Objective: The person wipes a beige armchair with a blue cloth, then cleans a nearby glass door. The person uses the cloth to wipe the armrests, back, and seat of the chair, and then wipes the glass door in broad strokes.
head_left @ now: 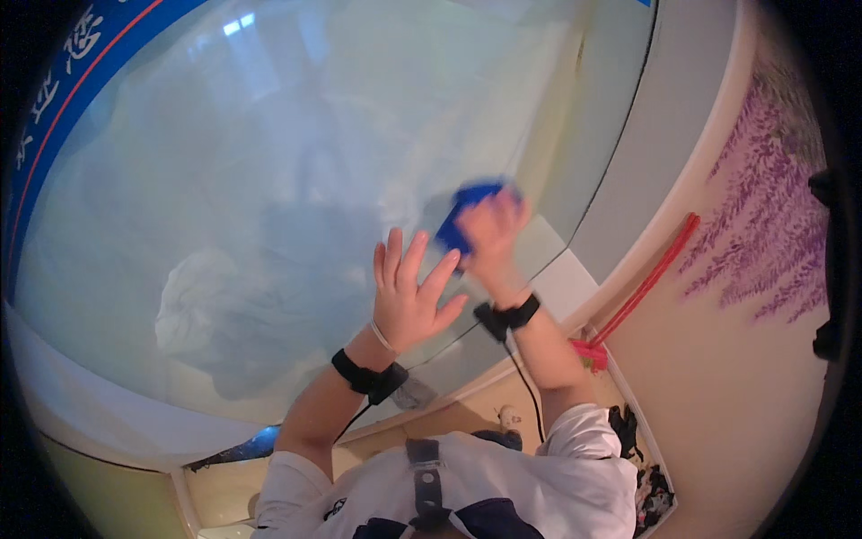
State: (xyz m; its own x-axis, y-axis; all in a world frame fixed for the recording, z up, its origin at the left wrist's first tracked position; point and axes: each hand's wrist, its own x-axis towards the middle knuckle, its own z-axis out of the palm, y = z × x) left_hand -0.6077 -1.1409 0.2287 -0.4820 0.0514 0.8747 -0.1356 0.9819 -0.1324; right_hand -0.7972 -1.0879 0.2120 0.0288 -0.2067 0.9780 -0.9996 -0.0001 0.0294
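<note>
Before me stands a large, clear glass panel [323, 148] with reflections and a pale blue-white, wrinkled sheet-like surface behind it. Pressed under my right hand [495, 226] is a blue cloth [452, 226], lying on the lower right of the panel; hand and cloth are blurred. My left hand [411, 306] has its fingers spread and holds nothing. It is just left of and below the cloth, and whether its fingertips touch the glass I cannot tell. A whitish, bunched, translucent sheet [185, 310] shows through the glass at the lower left.
A blue band [74, 74] with white writing runs along the panel's upper left. At right, a red-handled tool [646, 283] leans by a wall with a lavender picture [761, 202]. A grey cloth [414, 394] lies on the ledge below my left wrist. Dark items [650, 495] lie at lower right.
</note>
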